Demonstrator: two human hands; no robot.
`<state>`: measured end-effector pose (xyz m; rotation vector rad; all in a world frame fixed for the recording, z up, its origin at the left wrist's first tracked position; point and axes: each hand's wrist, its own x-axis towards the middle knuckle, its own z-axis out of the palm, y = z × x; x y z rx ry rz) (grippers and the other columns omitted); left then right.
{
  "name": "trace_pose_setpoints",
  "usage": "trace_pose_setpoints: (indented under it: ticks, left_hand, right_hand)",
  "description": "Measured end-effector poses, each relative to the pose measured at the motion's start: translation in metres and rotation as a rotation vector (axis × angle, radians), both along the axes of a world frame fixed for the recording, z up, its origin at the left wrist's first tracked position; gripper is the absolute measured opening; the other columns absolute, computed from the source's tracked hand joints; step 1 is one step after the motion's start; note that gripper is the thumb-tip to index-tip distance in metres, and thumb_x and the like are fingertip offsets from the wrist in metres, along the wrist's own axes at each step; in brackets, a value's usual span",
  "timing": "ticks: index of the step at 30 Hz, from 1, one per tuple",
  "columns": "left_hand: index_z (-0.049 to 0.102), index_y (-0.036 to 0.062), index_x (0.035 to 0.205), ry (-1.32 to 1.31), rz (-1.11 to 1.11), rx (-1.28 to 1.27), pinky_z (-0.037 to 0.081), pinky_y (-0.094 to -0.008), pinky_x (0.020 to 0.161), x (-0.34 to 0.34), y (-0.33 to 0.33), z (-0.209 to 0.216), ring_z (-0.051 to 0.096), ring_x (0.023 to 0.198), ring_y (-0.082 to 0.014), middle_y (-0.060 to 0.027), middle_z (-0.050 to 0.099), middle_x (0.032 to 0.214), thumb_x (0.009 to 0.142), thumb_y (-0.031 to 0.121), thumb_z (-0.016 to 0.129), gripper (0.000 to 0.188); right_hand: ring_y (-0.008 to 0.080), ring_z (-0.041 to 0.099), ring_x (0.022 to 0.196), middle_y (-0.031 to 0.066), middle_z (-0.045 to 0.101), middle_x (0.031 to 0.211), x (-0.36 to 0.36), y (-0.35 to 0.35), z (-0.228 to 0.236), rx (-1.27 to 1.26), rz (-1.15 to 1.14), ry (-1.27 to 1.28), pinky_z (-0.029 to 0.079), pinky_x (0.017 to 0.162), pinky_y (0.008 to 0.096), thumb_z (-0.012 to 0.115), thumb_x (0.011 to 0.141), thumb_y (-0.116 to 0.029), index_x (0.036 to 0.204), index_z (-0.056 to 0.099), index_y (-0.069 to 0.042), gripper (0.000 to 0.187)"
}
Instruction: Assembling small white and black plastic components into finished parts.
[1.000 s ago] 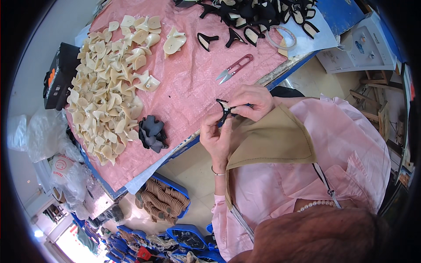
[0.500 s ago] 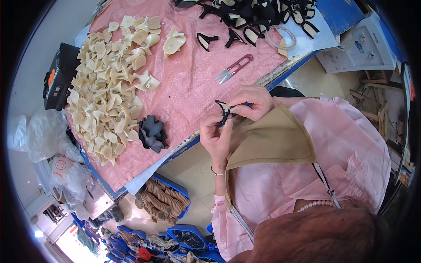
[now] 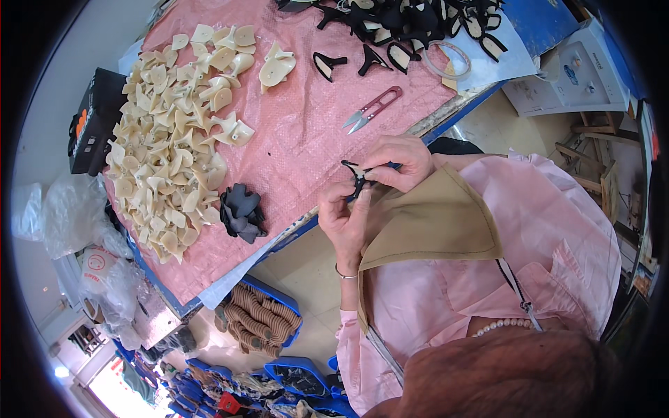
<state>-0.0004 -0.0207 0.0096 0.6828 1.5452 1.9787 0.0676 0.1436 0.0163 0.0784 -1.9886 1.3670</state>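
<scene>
Close to the table edge, my left hand grips a small shoe heel from below, thumb and fingers pressed on its black covering. A pale patch shows on the heel's upper part. My right hand pinches the heel's right side, fingers curled; a dark blue bit shows between them, too small to name. On the table beyond lie red-handled thread snips, blades pointing left. Loose cream heels form a large pile to the left. Dark fabric pieces lie bunched beside that pile.
Black-covered heels crowd the table's far side, next to a clear ring of tape. Pink bubble wrap covers the table. A black box stands at its left edge. Below, a blue bin holds brown striped pieces.
Almost nothing differs. Both hands keep their hold on the black-covered heel, with only a very slight shift of the fingers.
</scene>
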Motion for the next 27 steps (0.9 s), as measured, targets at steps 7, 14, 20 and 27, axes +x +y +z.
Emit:
trace_pose_setpoints:
  ticks: [7, 14, 20, 27]
  left_hand:
    - [0.046, 0.0008, 0.096, -0.029, 0.018, 0.013, 0.047, -0.0269, 0.082, 0.003, 0.004, -0.001, 0.059, 0.089, -0.0162, -0.0128, 0.057, 0.098, 0.08, -0.01, 0.061, 0.024]
    - [0.045, 0.0021, 0.101, -0.07, 0.043, -0.084, 0.048, -0.0227, 0.068, 0.002, 0.007, 0.005, 0.058, 0.084, -0.0125, -0.0114, 0.058, 0.096, 0.081, -0.006, 0.062, 0.028]
    - [0.044, -0.0001, 0.11, -0.022, -0.02, -0.162, 0.048, -0.0289, 0.08, -0.001, 0.004, 0.006, 0.06, 0.085, -0.0174, -0.0137, 0.061, 0.094, 0.086, 0.0, 0.056, 0.027]
    - [0.049, -0.0011, 0.105, -0.044, 0.026, -0.255, 0.049, -0.0278, 0.078, 0.0, 0.005, 0.005, 0.06, 0.083, -0.0165, -0.012, 0.062, 0.091, 0.087, 0.001, 0.056, 0.02]
  right_hand:
    - [0.0216, 0.06, 0.064, 0.0103, 0.063, 0.076, 0.0, 0.002, -0.001, 0.004, 0.011, -0.003, 0.045, 0.052, 0.0286, 0.068, 0.073, 0.001, 0.089, 0.064, -0.001, 0.017]
    - [0.0192, 0.06, 0.07, 0.01, 0.062, 0.083, -0.002, 0.006, -0.006, -0.084, 0.045, -0.092, 0.046, 0.059, 0.027, 0.063, 0.079, 0.002, 0.092, 0.062, 0.0, 0.014]
    - [0.0047, 0.05, 0.066, 0.0033, 0.058, 0.085, -0.014, 0.046, 0.005, -0.187, -0.118, -0.127, 0.039, 0.056, 0.0188, 0.059, 0.085, -0.003, 0.097, 0.061, -0.001, 0.013]
    - [0.0117, 0.055, 0.068, 0.0054, 0.058, 0.079, -0.049, 0.158, 0.064, 0.197, -0.703, 0.206, 0.044, 0.061, 0.0232, 0.058, 0.084, -0.002, 0.093, 0.059, 0.0, 0.009]
